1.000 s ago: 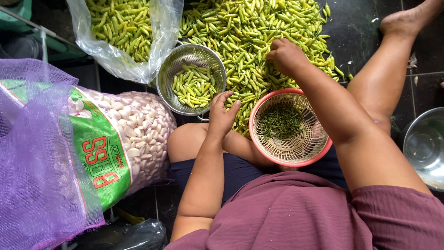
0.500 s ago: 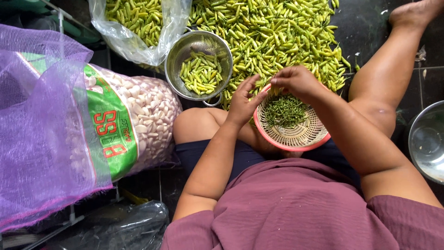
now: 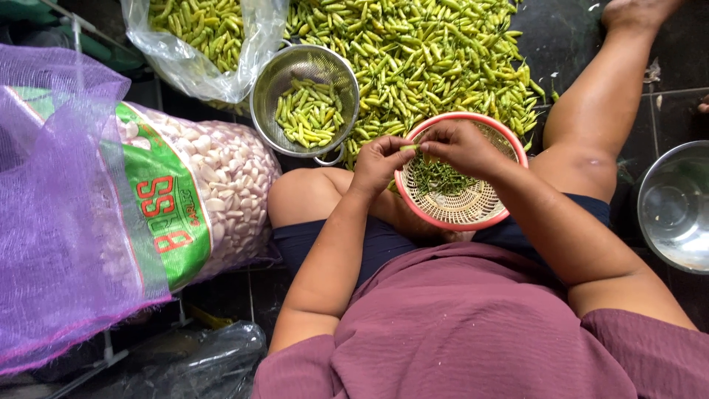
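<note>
My left hand (image 3: pixel 380 161) and my right hand (image 3: pixel 459 146) meet over a pink woven basket (image 3: pixel 473 210) that rests on my lap. Between their fingertips they pinch one small green chili (image 3: pixel 408 148). A heap of green stems (image 3: pixel 436 177) lies inside the basket. Just left of my hands stands a metal colander (image 3: pixel 269 89) holding several yellow-green chilies. A large pile of green chilies (image 3: pixel 428 52) is spread on the dark floor beyond the basket.
A clear plastic bag of chilies (image 3: pixel 199 37) lies at the top left. A purple mesh sack (image 3: pixel 59 222) and a bag of peeled garlic (image 3: pixel 229 185) fill the left side. A steel bowl (image 3: pixel 676 210) sits at the right edge. My bare leg (image 3: pixel 598 125) stretches to the upper right.
My right hand came back from the chili pile to the basket and my left hand rose to meet it. Both now pinch a chili together. The view has shifted closer.
</note>
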